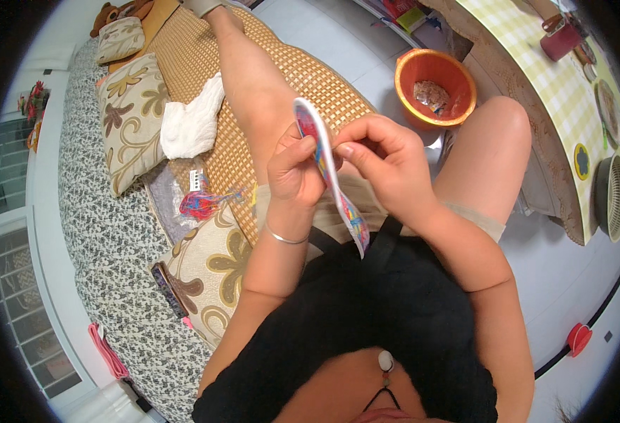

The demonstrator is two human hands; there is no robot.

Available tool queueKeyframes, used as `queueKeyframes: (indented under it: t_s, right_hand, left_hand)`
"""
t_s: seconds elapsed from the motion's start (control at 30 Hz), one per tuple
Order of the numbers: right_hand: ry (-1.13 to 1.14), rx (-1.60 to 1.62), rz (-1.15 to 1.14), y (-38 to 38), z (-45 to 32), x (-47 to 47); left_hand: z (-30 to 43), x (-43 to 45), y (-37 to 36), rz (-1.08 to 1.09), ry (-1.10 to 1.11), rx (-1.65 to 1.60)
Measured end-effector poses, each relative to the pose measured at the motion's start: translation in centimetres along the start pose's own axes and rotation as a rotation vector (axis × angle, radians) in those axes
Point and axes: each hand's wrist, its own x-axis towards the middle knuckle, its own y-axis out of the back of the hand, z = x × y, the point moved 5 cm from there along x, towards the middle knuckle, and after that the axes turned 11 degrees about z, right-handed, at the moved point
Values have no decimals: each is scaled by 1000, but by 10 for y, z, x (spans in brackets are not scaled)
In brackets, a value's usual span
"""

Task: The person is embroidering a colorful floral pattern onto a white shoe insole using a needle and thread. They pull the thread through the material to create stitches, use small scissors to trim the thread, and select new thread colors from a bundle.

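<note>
My left hand (pixel 296 169), with a silver bangle at its wrist, grips a thin, slightly curved, white-edged insole-shaped piece (pixel 331 174) that stands nearly edge-on to the view. Red, blue and yellow patterning shows on its left face. On the other side of the piece, my right hand (pixel 384 158) has thumb and forefinger pinched together close to its surface. Something very small may be between those fingertips, too small to make out. A tangle of red, blue and yellow thread (pixel 199 204) lies on clear plastic to the left of my left forearm.
A woven mat (pixel 267 58) covers the seat, with patterned cushions (pixel 130 121), a white cloth (pixel 193 121) and a dark remote-like object (pixel 169 291) on the left. An orange bucket (pixel 435 119) holding scraps stands beyond my right hand. A table with a checked cloth (pixel 526 53) curves along the right.
</note>
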Motion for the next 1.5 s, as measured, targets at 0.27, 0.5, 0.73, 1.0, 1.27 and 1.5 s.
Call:
queueKeyframes:
  t_s: [0.27, 0.5, 0.73, 1.0, 1.27, 1.5]
  right_hand:
    - [-355, 287, 19, 28, 32, 1]
    - [-353, 311, 32, 30, 36, 0]
    - [-249, 105, 30, 20, 10, -4]
    - [463, -368, -79, -30, -26, -12]
    - [499, -343, -60, -33, -22, -14]
    - [500, -329, -62, -32, -23, -13]
  left_hand:
    - [9, -9, -28, 209, -136, 446]
    - [9, -16, -34, 233, -221, 594]
    - [9, -14, -28, 143, -117, 251]
    - [-24, 1, 20, -81, -14, -349]
    - [-26, 3, 8, -250, 46, -478]
    - [-27, 3, 4, -251, 50, -486]
